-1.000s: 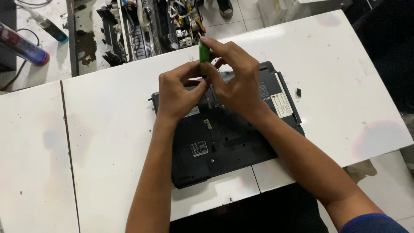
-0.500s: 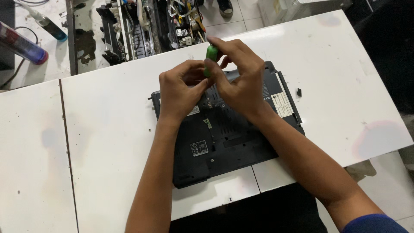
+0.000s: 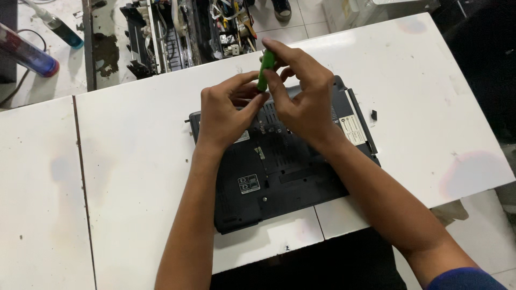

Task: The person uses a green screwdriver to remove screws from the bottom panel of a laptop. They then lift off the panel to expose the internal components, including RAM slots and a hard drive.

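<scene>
Right hand [image 3: 306, 104] fingers closed on a green screwdriver [image 3: 263, 71] — held roughly upright, tip pointing down toward the laptop [image 3: 285, 166], tip itself hidden behind the fingers. Left hand [image 3: 226, 115] fingers pinched at the lower end of the screwdriver, thumb and forefinger touching it; can't tell if they hold anything small. Laptop is black, upside down, base panel up, directly under both hands on the white worktop [image 3: 134, 161]. Small black bit [image 3: 374, 114] lies on the worktop, right of the right hand, well apart. Beyond the fingers — an open crate [image 3: 188, 29] on the floor, packed with cables and parts. Blue bottle [image 3: 32, 53] far left of the left hand.
</scene>
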